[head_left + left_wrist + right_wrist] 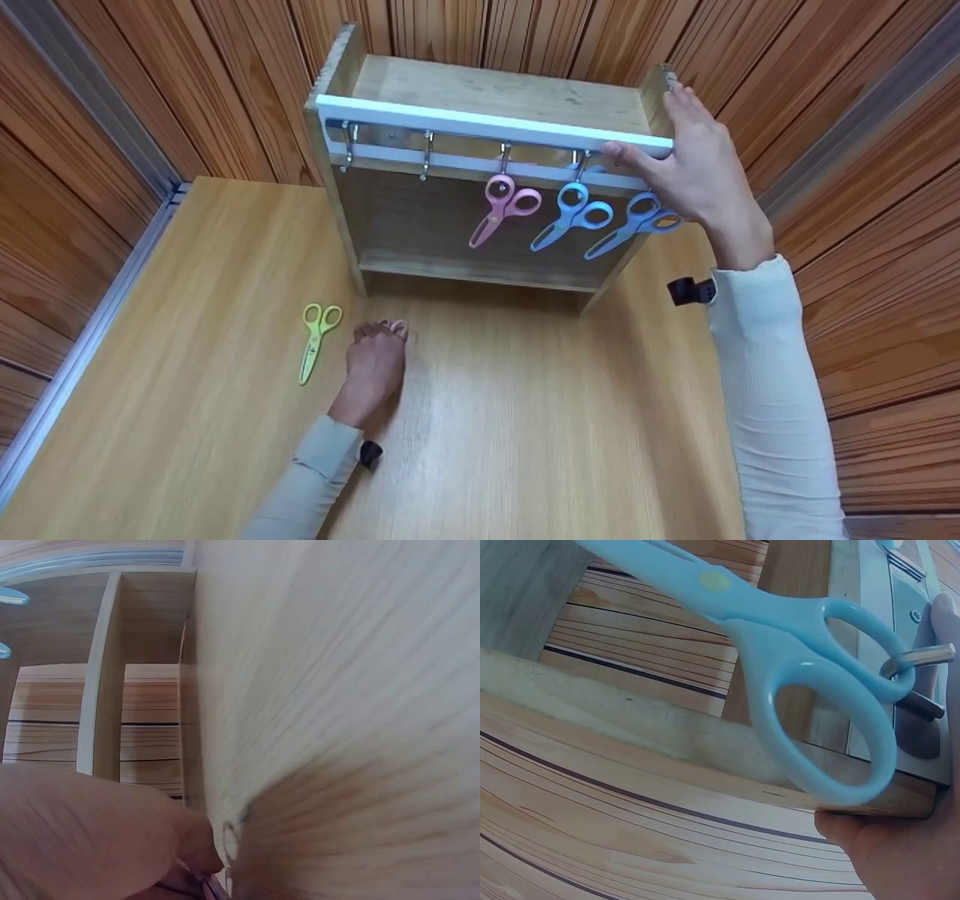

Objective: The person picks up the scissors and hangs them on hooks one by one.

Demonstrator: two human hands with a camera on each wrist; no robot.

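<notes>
At the table (510,420), the left hand (375,361) grips mostly hidden pink scissors (400,328), the right (701,169) a rack (487,122).

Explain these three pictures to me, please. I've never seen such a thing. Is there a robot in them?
No robot, just a person working bare-handed. The largest picture comes from a camera worn on the head, looking down; the others are taken from the left and right wrists. The left hand pinches pink-handled scissors on the table, beside a yellow-green pair lying there. The right hand grips the upper corner of a wooden shelf. From hooks along its white rail hang a pink pair, a blue pair and another blue pair.
</notes>
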